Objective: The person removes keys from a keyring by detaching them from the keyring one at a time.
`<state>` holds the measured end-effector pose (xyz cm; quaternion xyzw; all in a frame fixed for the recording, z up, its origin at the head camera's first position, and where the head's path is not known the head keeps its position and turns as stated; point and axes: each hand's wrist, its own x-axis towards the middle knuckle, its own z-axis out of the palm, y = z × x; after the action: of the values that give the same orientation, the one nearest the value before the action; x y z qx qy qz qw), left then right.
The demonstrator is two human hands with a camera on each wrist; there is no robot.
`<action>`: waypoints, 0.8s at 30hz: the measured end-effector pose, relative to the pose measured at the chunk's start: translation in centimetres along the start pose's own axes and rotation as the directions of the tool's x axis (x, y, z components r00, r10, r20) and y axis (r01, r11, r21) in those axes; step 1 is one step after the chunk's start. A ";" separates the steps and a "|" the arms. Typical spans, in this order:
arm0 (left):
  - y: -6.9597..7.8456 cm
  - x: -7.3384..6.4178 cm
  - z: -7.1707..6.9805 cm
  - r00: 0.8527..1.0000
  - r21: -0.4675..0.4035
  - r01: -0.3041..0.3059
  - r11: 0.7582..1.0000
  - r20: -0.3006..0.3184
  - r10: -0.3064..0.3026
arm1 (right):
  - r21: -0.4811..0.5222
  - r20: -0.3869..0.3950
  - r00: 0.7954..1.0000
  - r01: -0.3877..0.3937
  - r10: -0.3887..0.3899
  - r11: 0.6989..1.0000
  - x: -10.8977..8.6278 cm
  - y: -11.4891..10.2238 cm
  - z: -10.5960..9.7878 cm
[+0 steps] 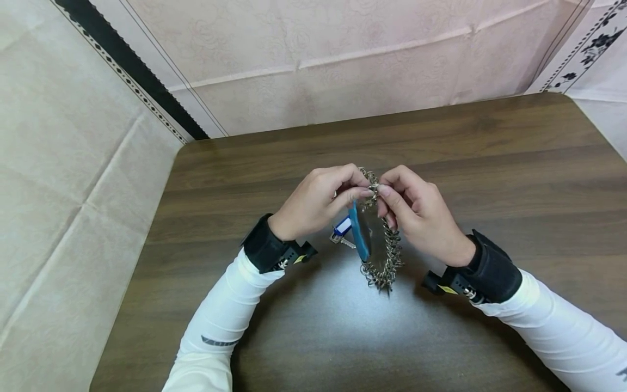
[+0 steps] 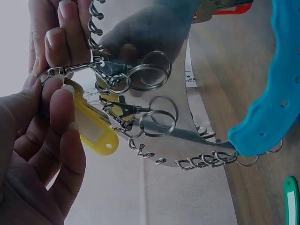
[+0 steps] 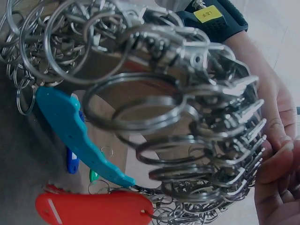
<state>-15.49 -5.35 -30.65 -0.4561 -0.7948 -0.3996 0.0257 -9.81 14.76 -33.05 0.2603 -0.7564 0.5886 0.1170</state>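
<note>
Both hands meet at the far edge of a key holder, a shiny metal plate point(image 2: 140, 28) with a wavy blue handle point(image 1: 360, 231). Snap hooks with split rings point(image 3: 136, 108) line its rim. My left hand point(image 1: 320, 198) pinches a snap hook point(image 2: 75, 67) between thumb and fingers. From the other side my right hand point(image 1: 421, 212) pinches at the same hook, thumb against forefinger. A yellow key tag point(image 2: 96, 129) hangs beside the left fingertips in the left wrist view. What exactly lies between the right fingertips is partly hidden.
A blue key tag point(image 1: 343, 226) and a key point(image 1: 348, 242) show beside the handle. In the right wrist view a red key tag point(image 3: 93, 208) is close by. A green tag point(image 2: 291, 201) appears in the left wrist view. Beneath is a wooden table point(image 1: 220, 179).
</note>
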 end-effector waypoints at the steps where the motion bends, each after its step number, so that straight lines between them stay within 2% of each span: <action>1: 0.0 0.0 0.0 1.000 0.001 -0.001 1.000 0.000 0.001 | 0.005 -0.001 1.000 0.000 0.000 1.000 0.0 0.0 0.0; 6: -0.1 0.0 0.1 1.000 0.035 -0.024 0.999 -0.007 0.024 | 0.022 0.007 1.000 -0.005 0.004 1.000 0.0 0.0 -0.1; 13: -0.1 -0.1 0.2 0.992 0.156 -0.106 0.982 -0.054 0.116 | -0.002 0.041 0.999 -0.013 0.014 1.000 0.2 -0.3 -0.4; 17: -0.1 -0.2 0.3 0.986 0.158 -0.137 0.978 -0.074 0.150 | -0.048 0.055 0.998 0.019 -0.017 0.999 0.2 -0.4 -0.5; 24: 0.2 -0.2 0.5 0.984 0.144 -0.155 0.977 -0.067 0.166 | -0.158 0.073 0.992 0.116 -0.106 0.980 0.3 -0.3 -0.8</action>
<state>-15.13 -5.13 -30.94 -0.4999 -0.7795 -0.3578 0.1206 -10.02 15.40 -32.44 0.3105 -0.7894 0.5090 0.1464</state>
